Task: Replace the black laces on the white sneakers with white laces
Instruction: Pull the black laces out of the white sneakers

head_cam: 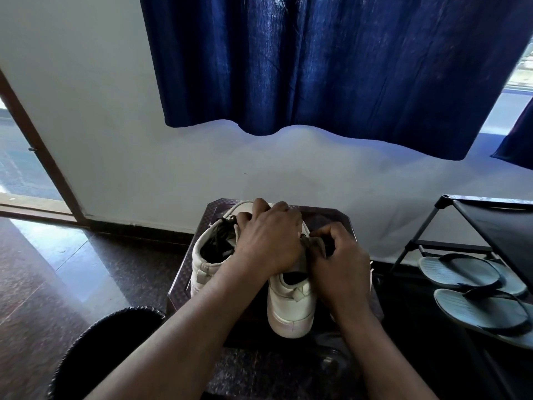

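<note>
Two white sneakers lower centre of frame, on dark worktop. Step judged: black laces removal, right-of-frame sneaker. Left hand grips its forepart, fingers curled. Right hand fingers pinch tongue. Next: draw lace clear of eyelets.

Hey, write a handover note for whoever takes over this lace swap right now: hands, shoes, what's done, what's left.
Left hand grips the upper of the nearer white leather sneaker.
Right hand pinches that sneaker's grey tongue.
Both sneakers stand on the dark patterned stool; the farther white sneaker holds black laces.
Done: nothing visibly finished.
Left: unlace both, thread white laces; none in view.
</note>
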`<action>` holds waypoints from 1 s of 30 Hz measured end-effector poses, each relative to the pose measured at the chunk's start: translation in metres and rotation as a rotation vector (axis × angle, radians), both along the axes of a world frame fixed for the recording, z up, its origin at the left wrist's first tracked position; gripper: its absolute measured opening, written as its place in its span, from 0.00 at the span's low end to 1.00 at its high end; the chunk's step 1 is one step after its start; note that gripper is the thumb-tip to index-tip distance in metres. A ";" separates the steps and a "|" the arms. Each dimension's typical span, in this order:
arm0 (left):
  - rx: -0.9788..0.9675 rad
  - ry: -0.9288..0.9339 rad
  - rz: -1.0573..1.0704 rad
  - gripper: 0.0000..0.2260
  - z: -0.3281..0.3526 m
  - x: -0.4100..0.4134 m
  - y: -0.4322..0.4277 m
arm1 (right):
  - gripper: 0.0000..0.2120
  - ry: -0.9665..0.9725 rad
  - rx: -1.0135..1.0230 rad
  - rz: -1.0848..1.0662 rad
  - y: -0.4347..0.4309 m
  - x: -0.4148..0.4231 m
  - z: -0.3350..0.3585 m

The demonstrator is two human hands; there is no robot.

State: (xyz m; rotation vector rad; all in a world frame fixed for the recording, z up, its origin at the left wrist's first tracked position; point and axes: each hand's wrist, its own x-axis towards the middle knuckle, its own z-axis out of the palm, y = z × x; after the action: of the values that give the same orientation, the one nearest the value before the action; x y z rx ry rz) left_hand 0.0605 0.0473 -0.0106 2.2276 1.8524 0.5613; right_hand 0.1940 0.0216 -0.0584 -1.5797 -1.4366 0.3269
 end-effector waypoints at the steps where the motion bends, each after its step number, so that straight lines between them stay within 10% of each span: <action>1: -0.010 -0.053 -0.009 0.04 -0.001 -0.001 0.001 | 0.05 -0.004 -0.003 0.002 0.000 0.001 0.000; 8: -0.154 -0.935 -0.120 0.10 0.020 -0.004 -0.002 | 0.08 -0.053 0.010 -0.007 -0.004 0.000 0.004; 12: -0.037 -1.145 -0.220 0.12 0.035 -0.009 -0.006 | 0.11 -0.010 -0.009 -0.025 -0.007 -0.002 0.005; 20: 0.054 -0.568 -0.328 0.10 0.047 -0.016 -0.011 | 0.21 0.032 0.090 0.074 -0.005 -0.004 0.009; 30: 0.022 -0.494 -0.246 0.10 0.044 -0.028 -0.010 | 0.02 0.081 0.330 0.054 0.010 0.009 0.014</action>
State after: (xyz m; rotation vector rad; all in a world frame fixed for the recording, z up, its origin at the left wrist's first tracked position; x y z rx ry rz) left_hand 0.0321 0.0373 0.0330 2.0428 1.3131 0.9782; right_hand 0.2030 0.0317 -0.0443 -1.2496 -1.3921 0.1717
